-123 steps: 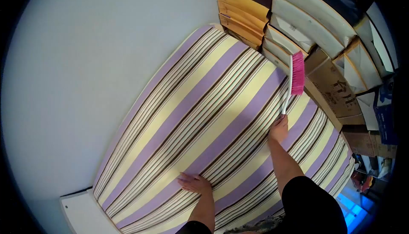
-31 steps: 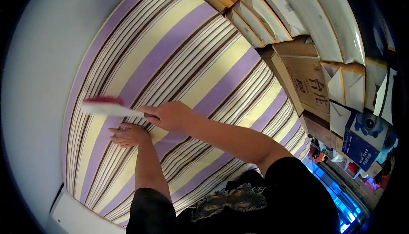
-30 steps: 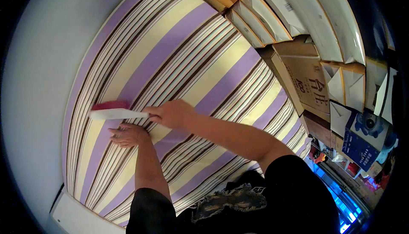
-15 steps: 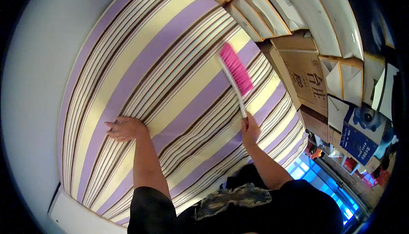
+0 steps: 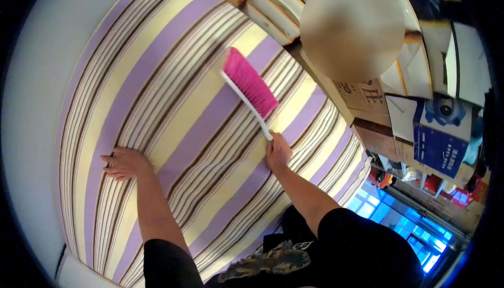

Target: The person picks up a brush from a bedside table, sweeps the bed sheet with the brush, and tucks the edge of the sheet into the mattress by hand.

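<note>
A bed brush (image 5: 252,81) with pink bristles and a white handle is in my right hand (image 5: 279,151), fingers wrapped round the handle's end. The brush lies across the striped sheet (image 5: 205,123), its bristles facing up and right in view. My left hand (image 5: 126,163) rests flat on the sheet to the left, fingers spread. Purple, yellow, brown and white stripes cover the sheet, with slight ripples between my arms.
A pale wall (image 5: 37,104) borders the bed on the left. Cardboard boxes (image 5: 375,125) and white-fronted drawers (image 5: 268,15) stand along the right side. A blue box (image 5: 441,149) lies farther right, near a bright window (image 5: 378,204). A blurred round patch covers the upper right.
The brush and my right hand have shifted left in view, and the brush is tilted more to the left. My left hand stays flat on the sheet while the whole view has shifted.
</note>
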A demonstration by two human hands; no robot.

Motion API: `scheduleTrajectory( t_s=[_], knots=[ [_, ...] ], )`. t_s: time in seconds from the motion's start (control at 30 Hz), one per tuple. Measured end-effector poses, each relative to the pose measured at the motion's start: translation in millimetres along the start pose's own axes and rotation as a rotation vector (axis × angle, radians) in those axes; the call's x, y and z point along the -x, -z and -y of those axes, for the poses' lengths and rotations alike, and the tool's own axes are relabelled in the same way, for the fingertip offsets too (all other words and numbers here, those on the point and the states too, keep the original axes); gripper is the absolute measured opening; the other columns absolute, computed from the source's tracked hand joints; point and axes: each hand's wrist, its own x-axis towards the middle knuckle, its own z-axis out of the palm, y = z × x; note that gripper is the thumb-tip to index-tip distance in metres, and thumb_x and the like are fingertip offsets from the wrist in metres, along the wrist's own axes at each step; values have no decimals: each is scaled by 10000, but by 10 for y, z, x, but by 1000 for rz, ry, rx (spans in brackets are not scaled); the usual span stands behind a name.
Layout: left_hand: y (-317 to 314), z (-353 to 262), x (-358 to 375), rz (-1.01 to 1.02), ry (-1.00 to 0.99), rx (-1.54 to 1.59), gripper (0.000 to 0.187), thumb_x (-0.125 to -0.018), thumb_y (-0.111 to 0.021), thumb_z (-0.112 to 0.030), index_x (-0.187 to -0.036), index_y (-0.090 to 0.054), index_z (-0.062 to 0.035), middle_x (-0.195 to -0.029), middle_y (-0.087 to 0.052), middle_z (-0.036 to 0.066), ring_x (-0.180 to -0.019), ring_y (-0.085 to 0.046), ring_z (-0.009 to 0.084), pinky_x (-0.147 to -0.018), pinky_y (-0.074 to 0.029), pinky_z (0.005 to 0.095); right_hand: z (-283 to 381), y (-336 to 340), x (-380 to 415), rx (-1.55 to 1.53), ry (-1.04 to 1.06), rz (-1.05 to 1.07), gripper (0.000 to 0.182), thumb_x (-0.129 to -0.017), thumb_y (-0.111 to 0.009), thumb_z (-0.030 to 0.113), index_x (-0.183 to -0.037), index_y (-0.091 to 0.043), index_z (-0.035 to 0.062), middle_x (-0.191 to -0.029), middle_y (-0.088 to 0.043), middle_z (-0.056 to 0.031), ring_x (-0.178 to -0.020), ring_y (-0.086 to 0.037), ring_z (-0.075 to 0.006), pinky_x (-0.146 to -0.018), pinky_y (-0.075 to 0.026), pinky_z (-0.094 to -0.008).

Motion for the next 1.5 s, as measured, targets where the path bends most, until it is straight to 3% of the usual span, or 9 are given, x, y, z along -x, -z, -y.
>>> scheduleTrajectory(
  t_s=[0.2, 0.27, 0.47, 0.6, 0.67, 0.93, 1.2, 1.27, 1.5],
  knots=[
    [80, 62, 18, -34, -31, 107, 522, -929, -409, -465, -1356, -453, -169, -1283, -451, 244, -1161, -451, 406, -948, -332, 530, -124, -18, 73, -3, -15, 84, 338, -823, -583, 176, -1159, -545, 155, -973, -574, -74, -867, -598, -283, -759, -503, -398],
    [180, 58, 19, 157, 4, 125, 571, -952, -324, -496, -1404, -382, -152, -1395, -332, 258, -1314, -300, 366, -1033, -235, 541, -119, 27, 63, -49, 77, 38, 349, -820, -587, 177, -1163, -539, 135, -979, -577, -85, -863, -599, -292, -745, -508, -403],
    [229, 151, 41, 197, -38, 225, 610, -932, -322, -543, -1432, -362, -195, -1466, -295, 189, -1366, -251, 326, -1076, -191, 539, -231, -88, 95, -57, 169, -60, 366, -820, -598, 184, -1172, -517, 123, -992, -578, -105, -854, -605, -293, -718, -516, -413],
    [82, 259, 82, 214, -257, 149, 610, -948, -319, -559, -1450, -326, -212, -1476, -302, 158, -1360, -281, 334, -1091, -208, 539, -241, -120, 100, -69, 234, -156, 345, -819, -606, 184, -1148, -521, 123, -984, -581, -103, -832, -611, -292, -704, -518, -409],
    [18, 424, 284, 117, -615, 281, 589, -971, -349, -496, -1457, -304, -166, -1488, -282, 174, -1359, -278, 362, -1091, -217, 536, -274, -138, 114, -61, 229, -149, 336, -818, -613, 184, -1134, -519, 120, -969, -586, -94, -816, -614, -294, -681, -520, -400],
    [2108, 1908, 3048, 556, -909, 297, 642, -974, -307, -473, -1476, -215, -83, -1511, -160, 251, -1384, -197, 427, -1090, -186, 567, -287, -58, 110, -117, 226, -173, 328, -800, -618, 164, -1115, -533, 130, -919, -580, -59, -795, -613, -264, -644, -505, -378],
    [2166, 2266, 3760, 463, -983, 467, 564, -981, -246, -441, -1418, -388, -114, -1507, -244, 193, -1380, -250, 376, -1105, -166, 540, -244, 245, 138, -245, 260, -282, 195, -847, -587, 231, -1008, -558, 124, -810, -608, -64, -690, -632, -253, -576, -506, -380],
    [2175, 2262, 3775, 453, -978, 476, 577, -978, -245, -461, -1422, -383, -119, -1509, -245, 179, -1386, -245, 363, -1111, -155, 533, -241, 452, 271, -504, 127, 183, 199, -890, -561, 281, -1007, -560, 119, -771, -619, -90, -673, -627, -286, -568, -497, -390],
    [2203, 2301, 3791, 416, -998, 497, 608, -969, -246, -509, -1434, -358, -133, -1500, -256, 170, -1378, -250, 373, -1092, -204, 549, -370, 744, 1342, -764, 112, 383, 259, -950, -488, 314, -1085, -597, 122, -734, -620, -107, -601, -602, -265, -565, -484, -379]
  ],
)
